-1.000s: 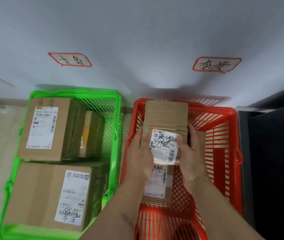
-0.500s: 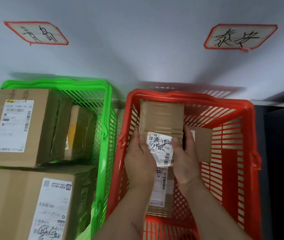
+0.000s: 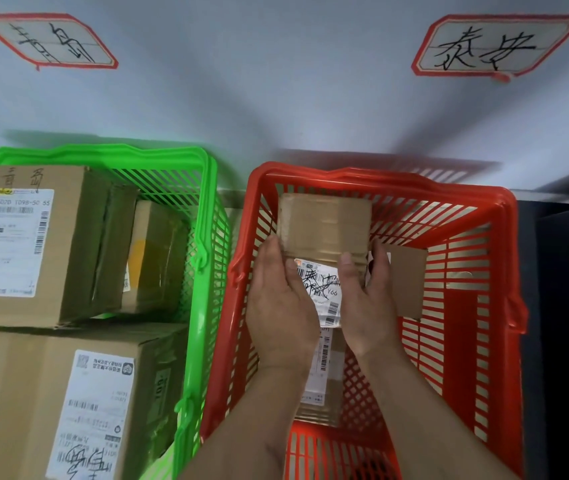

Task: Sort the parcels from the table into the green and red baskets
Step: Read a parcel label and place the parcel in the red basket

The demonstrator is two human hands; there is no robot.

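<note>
I hold the small parcel between my left hand and right hand, thumbs on its top and fingers clasping its sides, low inside the red basket. I judge it best set flat beside the parcels already there, though how many lie beneath is unclear, then let go with both hands together.

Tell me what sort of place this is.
Probably a parcel sorting spot in a courier depot or mailroom. A green basket and a red basket stand under handwritten wall signs, and the cardboard parcels carry barcoded shipping labels.
</note>
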